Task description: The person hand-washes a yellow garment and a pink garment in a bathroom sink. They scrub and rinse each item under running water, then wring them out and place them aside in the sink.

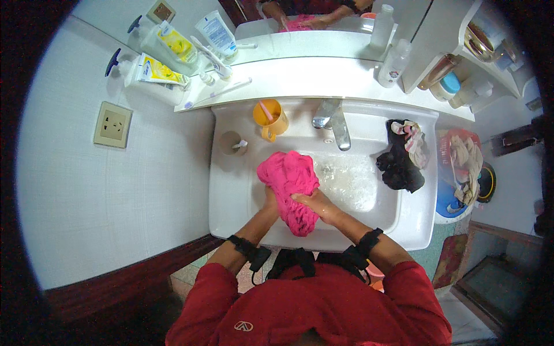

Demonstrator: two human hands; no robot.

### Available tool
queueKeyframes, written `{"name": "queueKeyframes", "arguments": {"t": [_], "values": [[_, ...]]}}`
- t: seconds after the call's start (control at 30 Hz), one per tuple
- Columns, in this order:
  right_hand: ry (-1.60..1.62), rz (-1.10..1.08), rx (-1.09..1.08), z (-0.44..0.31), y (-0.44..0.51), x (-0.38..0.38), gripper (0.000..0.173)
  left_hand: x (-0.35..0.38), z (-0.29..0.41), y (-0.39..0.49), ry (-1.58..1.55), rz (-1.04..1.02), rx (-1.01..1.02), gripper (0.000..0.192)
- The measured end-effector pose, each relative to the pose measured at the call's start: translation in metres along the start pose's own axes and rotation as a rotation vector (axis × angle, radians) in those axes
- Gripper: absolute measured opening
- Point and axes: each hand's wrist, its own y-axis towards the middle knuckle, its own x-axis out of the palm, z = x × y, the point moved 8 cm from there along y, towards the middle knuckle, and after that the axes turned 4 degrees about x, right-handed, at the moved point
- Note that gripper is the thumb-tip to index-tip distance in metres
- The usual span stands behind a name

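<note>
A bunched, bright pink cloth (pixel 292 181) is held over the left part of a white washbasin (pixel 233 194). My left hand (pixel 272 201) grips it from the left and below, with the fingers mostly hidden by the cloth. My right hand (pixel 318 204) holds its right side, thumb on top. Foamy water (pixel 350 177) lies in the bowl, to the right of the cloth. Beyond the bowl stands a chrome faucet (pixel 342 129). Dark wet cloth (pixel 400 168) and a white-and-pink patterned cloth (pixel 415 145) lie on the basin's right side.
An orange mug (pixel 277 123) and a translucent cup (pixel 229 145) stand at the basin's back left. Bottles, a yellow-labelled tube (pixel 160 71) and a toothbrush (pixel 220 93) are on the white shelf (pixel 294 80) under the mirror. Right of the basin, a red basket (pixel 446 149) holds cloths.
</note>
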Motion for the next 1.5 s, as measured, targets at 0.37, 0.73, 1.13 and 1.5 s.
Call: {"name": "queueKeyframes", "arguments": {"t": [0.37,0.73,1.13,1.5], "values": [[0.816,-0.291,0.345,0.013,-0.021,0.010,0.055,-0.002,0.059,-0.003,-0.223,-0.027,-0.160,0.051],[0.862,-0.294,0.361,0.020,-0.020,0.014,0.057,0.034,0.042,0.020,-0.060,-0.185,-0.203,0.035],[0.011,-0.051,0.119,0.037,0.005,-0.013,0.045,0.021,0.031,0.020,0.154,0.101,-0.233,0.021],[0.111,-0.080,0.091,0.013,0.005,-0.011,0.048,0.031,0.049,-0.003,0.785,-0.107,-0.056,0.040]]}}
